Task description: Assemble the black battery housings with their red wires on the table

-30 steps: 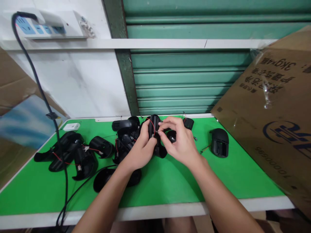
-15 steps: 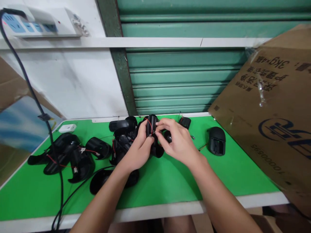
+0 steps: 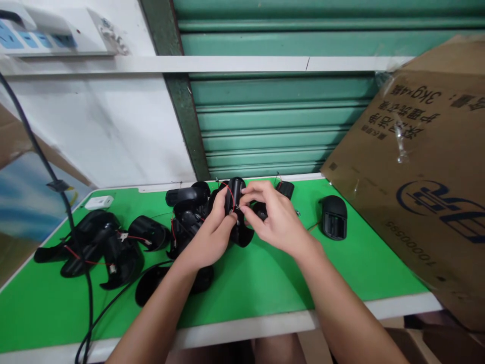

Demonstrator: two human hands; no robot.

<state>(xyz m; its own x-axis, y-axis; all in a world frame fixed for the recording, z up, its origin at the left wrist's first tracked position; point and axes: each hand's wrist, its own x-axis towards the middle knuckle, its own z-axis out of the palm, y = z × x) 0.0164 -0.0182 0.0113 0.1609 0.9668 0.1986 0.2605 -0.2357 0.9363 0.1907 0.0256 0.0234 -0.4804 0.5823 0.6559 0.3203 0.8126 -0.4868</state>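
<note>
My left hand (image 3: 215,230) is closed around a glossy black plastic housing (image 3: 237,189) with a red wire running over it. The thumb presses low on the housing, near a small pale part that is too small to name. On the housing's right side, my right hand (image 3: 275,215) has its thumb and index finger pinched together close to the wire's end. What sits between those fingertips I cannot make out. Behind and left of my left hand lies a heap of similar black housings (image 3: 187,212), partly hidden by the hand and forearm.
More black housings with red wires (image 3: 123,258) lie at the left, near a hanging black cable (image 3: 85,263) and a white adapter (image 3: 99,202). One black casing (image 3: 333,217) stands at the right. A large cardboard box (image 3: 409,167) leans along the green table's (image 3: 280,288) right edge.
The view has shifted slightly, so the scene sits a little further left. Both hands keep nearly the same grip, with only small finger movement at the housing.
</note>
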